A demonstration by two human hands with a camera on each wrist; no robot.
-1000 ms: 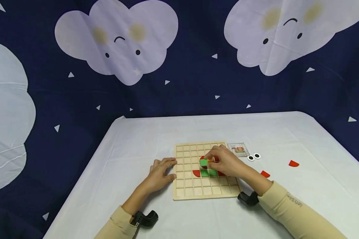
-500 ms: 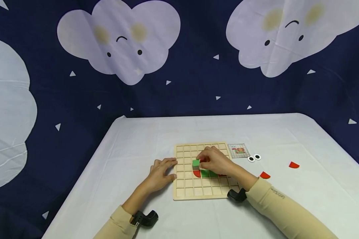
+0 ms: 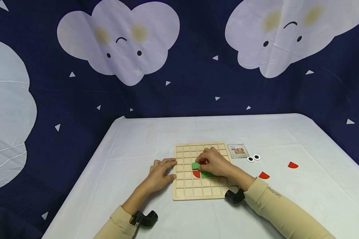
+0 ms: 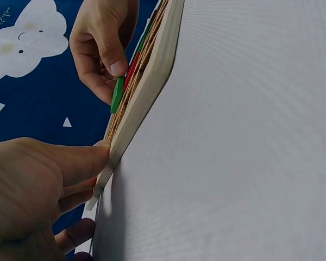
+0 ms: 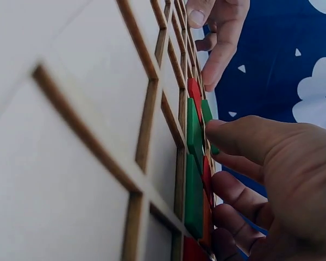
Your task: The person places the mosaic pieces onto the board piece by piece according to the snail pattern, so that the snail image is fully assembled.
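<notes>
My right hand [image 3: 216,162] pinches a green square tile [image 3: 195,166] between thumb and fingers, low over the wooden grid board [image 3: 185,192]. In the left wrist view the green tile [image 4: 117,95] stands slightly tilted at the board's surface. A red quarter-round piece [image 3: 196,174] lies in the cell just in front of it, with green tiles [image 3: 204,174] to its right. More red and orange pieces sit partly hidden under the right hand. My left hand [image 3: 159,174] rests against the board's left edge, thumb and fingertips touching the frame.
Beside the board's far right corner lies a picture card [image 3: 238,151] with a gridded pattern. Two black-and-white eye discs [image 3: 253,158] are near it. Farther right, two red quarter-round pieces [image 3: 264,175] lie apart on the white tablecloth [image 3: 287,139].
My right hand has moved left across the board with the green tile, then lowered it towards the cell behind the red quarter-round piece. The left hand has stayed at the board's edge.
</notes>
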